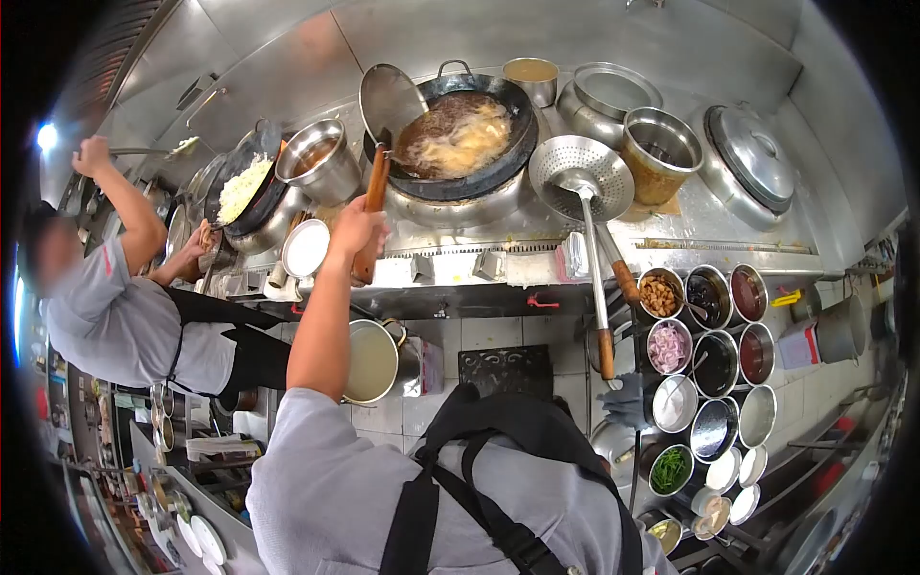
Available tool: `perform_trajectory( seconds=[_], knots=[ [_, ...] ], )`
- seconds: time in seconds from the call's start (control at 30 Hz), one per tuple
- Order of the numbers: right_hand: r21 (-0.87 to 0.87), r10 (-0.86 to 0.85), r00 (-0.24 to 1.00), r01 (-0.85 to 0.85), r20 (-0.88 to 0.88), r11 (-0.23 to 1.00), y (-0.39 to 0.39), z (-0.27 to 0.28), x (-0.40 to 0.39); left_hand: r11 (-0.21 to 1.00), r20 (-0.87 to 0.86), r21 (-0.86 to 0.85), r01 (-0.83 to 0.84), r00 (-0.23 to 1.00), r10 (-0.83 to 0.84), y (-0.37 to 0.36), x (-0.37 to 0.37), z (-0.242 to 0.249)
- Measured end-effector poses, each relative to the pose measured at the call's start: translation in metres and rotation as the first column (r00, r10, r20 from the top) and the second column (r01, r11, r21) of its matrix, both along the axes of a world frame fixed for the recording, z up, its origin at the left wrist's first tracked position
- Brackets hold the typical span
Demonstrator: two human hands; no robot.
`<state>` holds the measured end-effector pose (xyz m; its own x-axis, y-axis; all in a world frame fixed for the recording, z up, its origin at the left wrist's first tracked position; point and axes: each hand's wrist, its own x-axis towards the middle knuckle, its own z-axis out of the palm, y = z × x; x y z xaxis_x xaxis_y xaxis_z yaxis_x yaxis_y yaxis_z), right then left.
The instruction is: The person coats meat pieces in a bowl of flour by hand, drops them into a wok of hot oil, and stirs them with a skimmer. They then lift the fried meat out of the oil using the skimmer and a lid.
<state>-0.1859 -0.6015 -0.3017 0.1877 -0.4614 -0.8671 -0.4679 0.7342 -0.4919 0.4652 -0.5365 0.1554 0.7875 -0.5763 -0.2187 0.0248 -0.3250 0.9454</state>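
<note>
My left hand point(356, 233) is closed around the wooden handle point(378, 182) of a large skimmer. The skimmer's round metal head point(391, 99) tilts over the left side of a black wok point(524, 163). Inside the wok, pale golden food point(470, 139) fries in bubbling dark oil. Below my hand stands a white round container point(306, 247) at the stove's front edge. My right hand is out of view.
A perforated ladle point(581, 180) rests to the wok's right, beside metal pots point(661, 153). Several ingredient tins point(716, 364) stand lower right. At left, a co-worker point(144, 307) raises a ladle near a wok of pale food point(243, 189). A pot point(372, 360) sits below the counter.
</note>
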Motion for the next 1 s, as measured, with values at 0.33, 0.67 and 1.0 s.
perform_trajectory(
  seconds=[0.33,0.67,1.0],
  knots=[
    [-0.686,0.635,0.712,-0.623,-0.299,0.375,0.002,0.013,-0.025,0.971,-0.236,-0.202,0.130,0.955,-0.177,-0.074,-0.002,0.004],
    [-0.263,0.279,0.957,-0.252,0.073,0.931,-0.030,0.090,0.027,0.972,-0.082,-0.211,0.106,0.989,-0.126,-0.066,-0.058,0.002],
    [-0.340,0.370,0.925,-0.323,0.082,0.883,-0.060,0.093,0.044,0.993,0.105,-0.111,0.042,0.994,-0.030,-0.042,-0.066,0.017]
  ],
)
